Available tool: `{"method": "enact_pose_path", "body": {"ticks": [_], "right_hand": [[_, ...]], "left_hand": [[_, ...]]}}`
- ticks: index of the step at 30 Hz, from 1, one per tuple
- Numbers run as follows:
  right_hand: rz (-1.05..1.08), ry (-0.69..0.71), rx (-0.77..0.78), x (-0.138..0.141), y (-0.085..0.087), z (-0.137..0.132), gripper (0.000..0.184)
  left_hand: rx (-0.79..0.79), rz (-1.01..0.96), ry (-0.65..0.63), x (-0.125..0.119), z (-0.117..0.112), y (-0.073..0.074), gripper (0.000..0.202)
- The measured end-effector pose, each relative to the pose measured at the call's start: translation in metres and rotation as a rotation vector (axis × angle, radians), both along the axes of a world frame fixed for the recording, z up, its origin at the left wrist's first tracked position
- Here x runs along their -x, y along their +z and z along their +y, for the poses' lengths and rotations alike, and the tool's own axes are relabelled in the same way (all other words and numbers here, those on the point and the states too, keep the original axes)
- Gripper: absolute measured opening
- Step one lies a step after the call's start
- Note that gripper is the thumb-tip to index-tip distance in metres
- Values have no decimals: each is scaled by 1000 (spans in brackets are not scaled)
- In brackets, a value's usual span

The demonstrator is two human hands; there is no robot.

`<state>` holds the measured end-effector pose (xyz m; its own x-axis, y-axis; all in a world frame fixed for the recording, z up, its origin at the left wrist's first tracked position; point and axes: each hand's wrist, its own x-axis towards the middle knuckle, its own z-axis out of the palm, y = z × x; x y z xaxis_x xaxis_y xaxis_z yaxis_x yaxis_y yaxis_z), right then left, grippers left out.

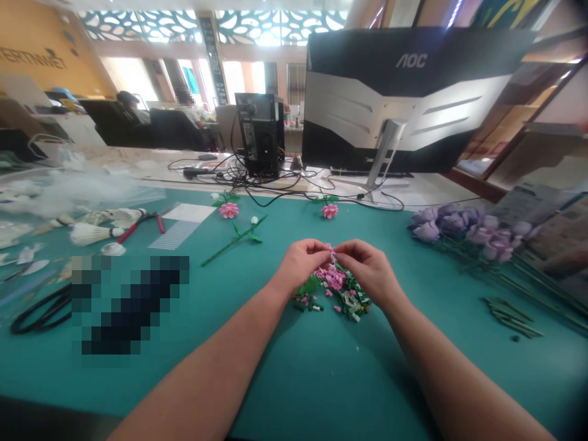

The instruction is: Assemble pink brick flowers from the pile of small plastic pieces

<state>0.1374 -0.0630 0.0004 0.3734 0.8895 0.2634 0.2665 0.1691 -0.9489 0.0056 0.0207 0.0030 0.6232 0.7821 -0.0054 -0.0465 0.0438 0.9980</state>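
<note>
My left hand (pixel 303 260) and my right hand (pixel 367 266) meet above a pile of small pink and green building bricks (pixel 351 297). Both are closed in a pinch, fingertips almost touching, on a small pink brick piece (pixel 331 250) whose exact shape is mostly hidden by the fingers. Behind the hands stand two pink brick flowers, one at the left (pixel 229 211) and one in the middle (pixel 329 211). A green brick stem (pixel 235 240) with a white bud lies to the left of my left hand.
Purple artificial flowers (pixel 463 229) lie at the right, with cut green stem pieces (pixel 512 317) in front. Shuttlecocks (pixel 94 233), red-handled pliers (pixel 138 229) and a white card (pixel 190 212) are at the left. A monitor (pixel 390 110) and computer tower (pixel 260 135) stand behind, among cables.
</note>
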Motion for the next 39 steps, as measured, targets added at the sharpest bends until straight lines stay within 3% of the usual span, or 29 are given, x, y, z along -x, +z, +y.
{"method": "enact_pose_path", "body": {"ticks": [8,14,24,39], "right_hand": [[-213,-42,-9,-7,-13,3,21],[-382,-83,9,-7,-11,0,15],[-352,-108,24,-9,-12,1,16],[-258,-81,50,-10,-9,1,19]], "left_hand": [[-215,133,6,3,-1,2,23],[-390,186,51,3,-7,7,18],[-471,171,27,3,-8,1,19],[-499,206,41,3,-12,7,16]]}}
